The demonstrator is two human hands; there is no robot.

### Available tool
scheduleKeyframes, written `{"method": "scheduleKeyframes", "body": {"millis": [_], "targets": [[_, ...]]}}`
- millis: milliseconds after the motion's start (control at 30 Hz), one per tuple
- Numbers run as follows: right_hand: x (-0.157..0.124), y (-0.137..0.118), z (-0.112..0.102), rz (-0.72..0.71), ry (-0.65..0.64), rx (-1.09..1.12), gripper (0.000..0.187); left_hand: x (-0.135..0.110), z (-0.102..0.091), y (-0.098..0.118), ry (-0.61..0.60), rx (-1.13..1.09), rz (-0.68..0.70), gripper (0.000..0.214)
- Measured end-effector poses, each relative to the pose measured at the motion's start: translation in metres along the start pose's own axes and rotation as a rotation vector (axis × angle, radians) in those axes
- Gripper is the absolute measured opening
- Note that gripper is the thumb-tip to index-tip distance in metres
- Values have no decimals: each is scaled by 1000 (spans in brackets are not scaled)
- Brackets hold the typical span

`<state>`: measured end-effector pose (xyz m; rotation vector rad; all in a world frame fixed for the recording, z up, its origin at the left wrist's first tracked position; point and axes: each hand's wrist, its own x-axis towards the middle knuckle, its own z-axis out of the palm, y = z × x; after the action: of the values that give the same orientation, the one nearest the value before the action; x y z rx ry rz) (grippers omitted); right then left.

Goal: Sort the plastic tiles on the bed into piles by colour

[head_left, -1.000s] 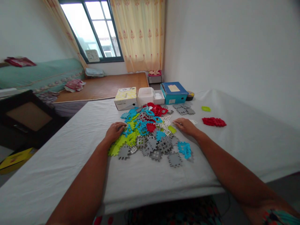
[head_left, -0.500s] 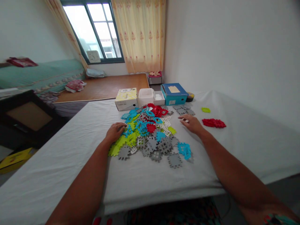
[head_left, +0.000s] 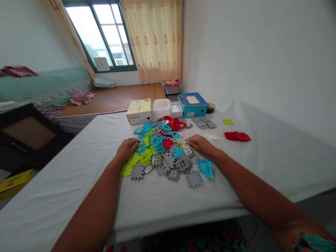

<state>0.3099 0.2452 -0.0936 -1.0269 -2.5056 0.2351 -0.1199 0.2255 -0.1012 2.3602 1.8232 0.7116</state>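
Observation:
A mixed heap of flat interlocking plastic building pieces lies on the white-covered table, with blue pieces (head_left: 158,142), lime-green pieces (head_left: 131,164), grey pieces (head_left: 172,162) and red pieces (head_left: 175,123). My left hand (head_left: 128,147) rests against the heap's left edge, fingers curled together; what they hold, if anything, is hidden. My right hand (head_left: 198,142) reaches in from the right, its fingertips pinched at a small white window-frame piece (head_left: 186,140) on the heap's edge. Behind that hand, a small group of white window-frame pieces (head_left: 211,137) lies on the cloth.
To the right lie a red stack of pieces (head_left: 237,136) and a lime-green piece (head_left: 228,121). Several grey pieces (head_left: 203,122) lie flat behind. Along the back stand a yellow-and-white box (head_left: 139,112), a white tub (head_left: 161,107) and a blue box (head_left: 193,105).
My right hand has moved left to the heap's edge and closed its fingers. White pieces now show on the cloth where it was. My left hand stays nearly still; the view shifted slightly.

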Motion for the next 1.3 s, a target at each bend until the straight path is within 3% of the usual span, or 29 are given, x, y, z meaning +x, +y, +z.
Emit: {"method": "scheduleKeyframes", "body": {"millis": [333,533,600,800,933,1167,1300], "targets": [[-2,-8,-14,249,155,-46,29,0,-2,3,-6,-6,-7,37],[-15,26,-39,522,351,-44,27,0,-1,1,4,-11,1,38],[-22,40,-46,590,358,-52,26,0,-1,1,-3,-5,-2,38],[-34,62,-47,577,275,-176,29,0,-2,3,-8,3,-3,37],[-34,69,-48,628,285,-193,32,0,-2,2,-12,15,-4,38],[-43,74,-50,697,190,-270,28,0,1,-2,-15,20,9,39],[-32,58,-42,527,260,-246,34,0,1,-1,-12,18,1,37]]}}
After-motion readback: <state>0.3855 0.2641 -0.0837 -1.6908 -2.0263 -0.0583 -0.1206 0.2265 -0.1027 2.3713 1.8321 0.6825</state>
